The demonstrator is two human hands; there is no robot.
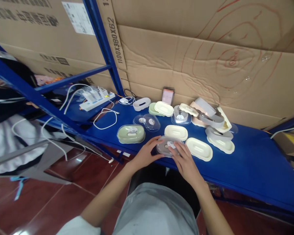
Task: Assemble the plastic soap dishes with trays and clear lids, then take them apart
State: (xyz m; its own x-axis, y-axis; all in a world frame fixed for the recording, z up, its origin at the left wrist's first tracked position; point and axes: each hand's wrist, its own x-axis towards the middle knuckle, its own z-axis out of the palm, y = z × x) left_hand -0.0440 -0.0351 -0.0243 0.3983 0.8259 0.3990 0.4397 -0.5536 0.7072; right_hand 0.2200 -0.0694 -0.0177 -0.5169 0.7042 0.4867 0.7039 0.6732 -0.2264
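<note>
Pressing a clear lid (pixel 168 146) onto its box, your left hand (pixel 145 156) and right hand (pixel 185 162) both grasp it. Next, I think, push its edges down evenly.

A single view is given, taken from a camera worn on the person's head. It is aimed forward and steeply down, close over a blue shelf (pixel 247 156) that runs slantwise across the picture. A cardboard wall (pixel 198 55) is seen behind, and red floor tiles (pixel 51 199) below.
</note>
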